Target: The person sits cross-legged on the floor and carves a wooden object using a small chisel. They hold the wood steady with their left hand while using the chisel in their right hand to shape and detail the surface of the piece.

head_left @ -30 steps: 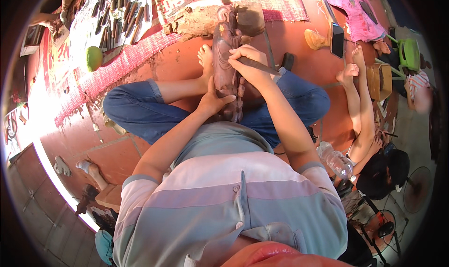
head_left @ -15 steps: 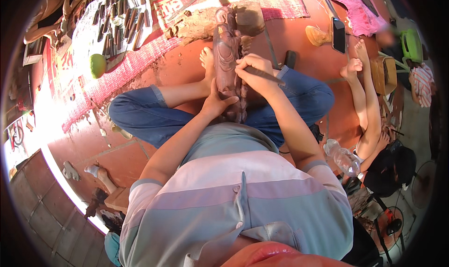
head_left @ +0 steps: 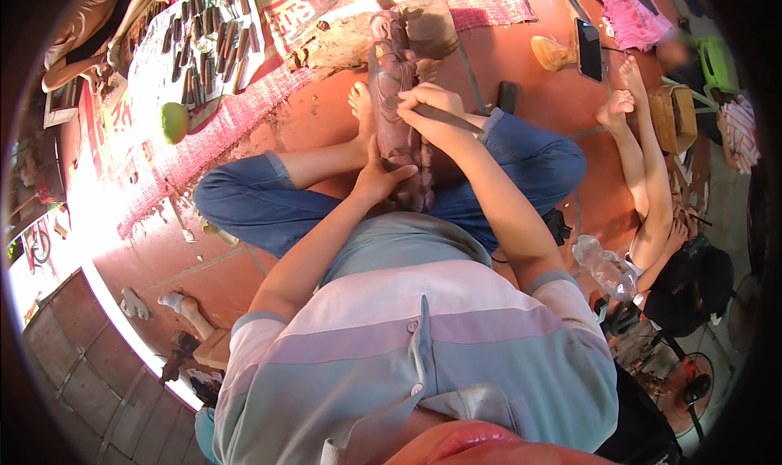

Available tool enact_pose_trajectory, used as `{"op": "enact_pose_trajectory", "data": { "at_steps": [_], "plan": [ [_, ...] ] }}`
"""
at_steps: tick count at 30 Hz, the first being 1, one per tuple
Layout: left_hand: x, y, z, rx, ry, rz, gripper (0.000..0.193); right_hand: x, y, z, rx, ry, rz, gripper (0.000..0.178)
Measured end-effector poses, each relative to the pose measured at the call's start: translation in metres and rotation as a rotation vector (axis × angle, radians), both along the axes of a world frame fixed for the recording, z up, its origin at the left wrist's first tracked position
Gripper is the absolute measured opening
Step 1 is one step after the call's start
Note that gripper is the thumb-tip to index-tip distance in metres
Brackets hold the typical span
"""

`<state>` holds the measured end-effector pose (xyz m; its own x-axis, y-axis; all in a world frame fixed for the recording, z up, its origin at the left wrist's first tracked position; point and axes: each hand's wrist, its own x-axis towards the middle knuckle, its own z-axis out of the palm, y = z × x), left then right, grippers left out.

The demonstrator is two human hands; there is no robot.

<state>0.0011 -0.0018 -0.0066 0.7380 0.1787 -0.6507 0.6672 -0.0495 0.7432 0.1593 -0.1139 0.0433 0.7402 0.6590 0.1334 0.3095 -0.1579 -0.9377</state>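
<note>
Between my bent knees a reddish-brown carved wooden statue [head_left: 393, 82] leans away from me, its top by a rough wood block. Low on the statue, my left hand [head_left: 380, 174] is closed around it, thumb across the front. My right hand [head_left: 436, 113] pinches a slim dark stick-like tool [head_left: 454, 123] against the statue's middle. The tool's tip is too small to make out, and its back end points toward my right knee.
A rough wood block [head_left: 432, 29] lies beyond the statue. Several carving tools [head_left: 220, 45] rest on a white sheet at far left, near a green round fruit [head_left: 173, 123]. At right are a phone [head_left: 588, 51], a plastic bottle [head_left: 607, 268] and another person's legs [head_left: 648, 159].
My right hand has shifted slightly left and up with the tool, over the statue's middle. My left hand stays at the lower part. The view has turned a little.
</note>
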Motion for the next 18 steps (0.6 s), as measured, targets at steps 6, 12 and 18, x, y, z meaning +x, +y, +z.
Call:
{"op": "enact_pose_trajectory", "data": {
  "at_steps": [6,12,18],
  "plan": [
    [-0.003,0.0,-0.02,0.071,0.011,-0.023,0.118,0.003,0.003,0.01,-0.064,-0.053,0.014,0.008],
    [-0.007,0.001,-0.031,0.018,-0.054,0.016,0.118,-0.003,-0.011,0.0,0.017,-0.023,0.004,0.008],
    [-0.006,0.018,-0.007,-0.082,-0.031,0.038,0.088,0.007,-0.026,0.01,-0.006,0.043,-0.16,0.01]
  ]
}}
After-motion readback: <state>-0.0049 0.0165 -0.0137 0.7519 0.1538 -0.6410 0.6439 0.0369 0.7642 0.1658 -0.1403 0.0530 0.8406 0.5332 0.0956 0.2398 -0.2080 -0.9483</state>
